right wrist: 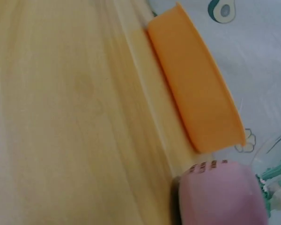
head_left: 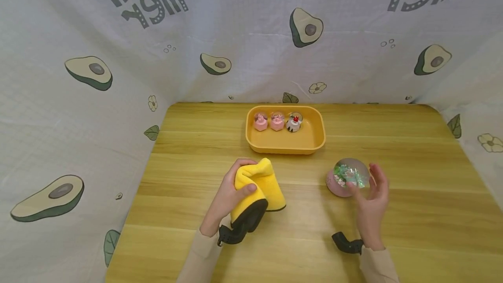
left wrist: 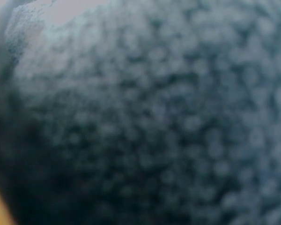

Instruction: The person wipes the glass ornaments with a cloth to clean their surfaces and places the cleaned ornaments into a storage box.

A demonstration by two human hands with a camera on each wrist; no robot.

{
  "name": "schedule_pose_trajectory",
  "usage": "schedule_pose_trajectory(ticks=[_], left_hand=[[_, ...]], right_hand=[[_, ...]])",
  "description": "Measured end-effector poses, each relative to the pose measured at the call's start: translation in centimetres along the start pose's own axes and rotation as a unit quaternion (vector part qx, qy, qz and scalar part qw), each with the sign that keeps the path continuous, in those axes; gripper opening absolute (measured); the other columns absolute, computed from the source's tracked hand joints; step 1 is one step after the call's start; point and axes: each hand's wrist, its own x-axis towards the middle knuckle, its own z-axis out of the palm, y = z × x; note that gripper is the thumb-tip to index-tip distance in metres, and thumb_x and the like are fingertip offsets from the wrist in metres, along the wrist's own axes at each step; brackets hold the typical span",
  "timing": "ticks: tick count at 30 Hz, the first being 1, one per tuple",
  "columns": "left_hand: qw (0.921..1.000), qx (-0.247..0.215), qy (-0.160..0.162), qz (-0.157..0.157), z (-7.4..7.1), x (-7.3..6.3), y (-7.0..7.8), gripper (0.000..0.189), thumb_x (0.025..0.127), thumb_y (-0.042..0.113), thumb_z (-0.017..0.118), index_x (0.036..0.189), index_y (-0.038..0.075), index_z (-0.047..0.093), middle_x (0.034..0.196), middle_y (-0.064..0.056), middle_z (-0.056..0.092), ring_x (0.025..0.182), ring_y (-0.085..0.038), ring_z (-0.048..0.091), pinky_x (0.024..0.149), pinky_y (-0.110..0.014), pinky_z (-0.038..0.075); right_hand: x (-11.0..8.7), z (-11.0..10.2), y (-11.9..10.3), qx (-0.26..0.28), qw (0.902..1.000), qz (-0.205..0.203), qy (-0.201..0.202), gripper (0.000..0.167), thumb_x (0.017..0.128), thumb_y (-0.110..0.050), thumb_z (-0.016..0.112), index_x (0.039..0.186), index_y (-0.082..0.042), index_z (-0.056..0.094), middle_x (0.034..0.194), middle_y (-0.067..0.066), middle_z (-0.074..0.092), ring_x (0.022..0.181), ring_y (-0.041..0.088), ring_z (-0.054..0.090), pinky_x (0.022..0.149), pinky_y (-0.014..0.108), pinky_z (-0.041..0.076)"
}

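My left hand grips a folded cloth, yellow on one side and dark grey on the other, its thumb across the yellow face. Dark, blurred cloth fills nearly all of the left wrist view. To the right, a snow globe has a clear dome with green and white shapes inside and a pink base. My right hand holds it by the dome, thumb at the near side and fingers at the right. Whether the base touches the table is hard to tell.
Beyond both hands stands a yellow-orange tray. Inside are two small pink globes and a white and dark one with a red top. The wooden table meets a white avocado-print curtain at the back.
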Motion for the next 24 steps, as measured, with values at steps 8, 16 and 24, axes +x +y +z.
schedule_pose_trajectory(ticks=[8,16,24], left_hand=[[1.0000,-0.004,0.001,0.001,0.0,-0.1,0.2,0.069,0.083,0.057,0.065,0.126,0.006,0.048,0.113,-0.011,0.053,0.084,-0.024,0.054,0.068,-0.029,0.050],[1.0000,0.001,0.000,-0.003,-0.1,0.0,0.1,0.070,0.083,0.058,0.065,0.126,0.006,0.048,0.111,-0.011,0.054,0.084,-0.024,0.054,0.069,-0.029,0.050],[1.0000,0.003,0.003,-0.001,-0.2,0.0,-0.1,0.069,0.083,0.058,0.065,0.126,0.006,0.048,0.111,-0.011,0.054,0.085,-0.024,0.054,0.069,-0.029,0.050]], right_hand=[[-0.8,-0.6,1.9,-0.064,0.9927,0.102,0.002,0.078,0.080,0.018,0.064,0.145,-0.007,0.031,0.145,0.006,0.032,0.137,0.020,0.025,0.109,0.023,0.023],[-1.4,-1.1,3.7,-0.170,0.9752,0.139,-0.030,0.081,0.083,0.003,0.069,0.149,-0.012,0.024,0.145,0.007,0.030,0.133,0.014,0.026,0.107,0.015,0.017],[-1.4,-1.1,4.2,-0.217,0.9656,0.135,-0.050,0.086,0.081,0.001,0.072,0.149,-0.009,0.021,0.144,0.010,0.030,0.131,0.013,0.027,0.107,0.016,0.017]])
